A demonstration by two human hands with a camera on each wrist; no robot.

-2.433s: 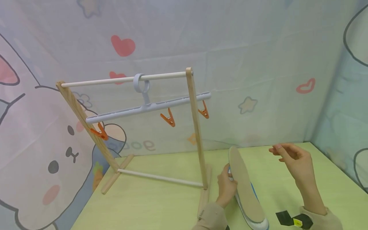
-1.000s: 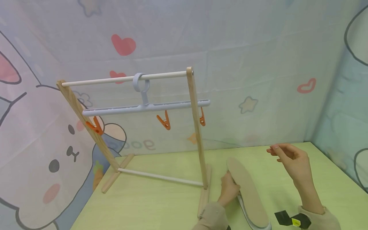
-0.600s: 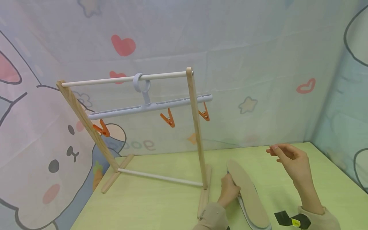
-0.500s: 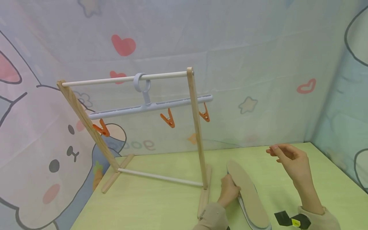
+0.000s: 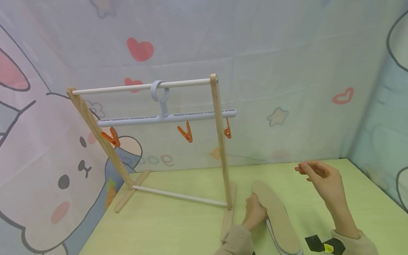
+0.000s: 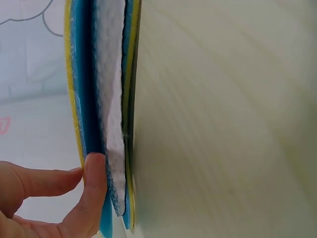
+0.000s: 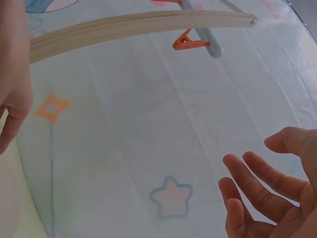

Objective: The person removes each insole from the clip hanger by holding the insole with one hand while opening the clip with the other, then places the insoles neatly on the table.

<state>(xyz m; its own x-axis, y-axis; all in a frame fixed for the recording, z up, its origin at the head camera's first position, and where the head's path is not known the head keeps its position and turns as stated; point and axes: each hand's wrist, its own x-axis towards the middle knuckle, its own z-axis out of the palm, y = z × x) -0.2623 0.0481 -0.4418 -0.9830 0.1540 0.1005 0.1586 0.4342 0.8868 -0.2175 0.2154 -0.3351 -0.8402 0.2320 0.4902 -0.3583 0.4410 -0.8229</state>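
Observation:
My left hand (image 5: 255, 213) pinches the edge of a beige-topped shoe insole (image 5: 276, 217) on the table, right of a wooden rack. In the left wrist view the insole (image 6: 89, 89) shows a blue and yellow edge, with my thumb and a finger (image 6: 44, 182) either side of it. Behind it lies a white textured layer (image 6: 111, 79) against another blue and yellow insole edge (image 6: 130, 54). How these layers join is hard to tell. My right hand (image 5: 327, 180) is raised above the table's right side, fingers loosely bent, holding nothing.
A pale hanger (image 5: 149, 120) hangs from the wooden rack's white top bar (image 5: 114, 89). Orange clips (image 5: 186, 132) hang beneath it. The rack's right post (image 5: 221, 152) stands left of my left hand. A printed cloth (image 5: 306, 117) backs the pale green table (image 5: 178, 230).
My left hand and the insole's far end have come lower, nearer the table. The hanger swings a little on its bar. My right hand has barely moved.

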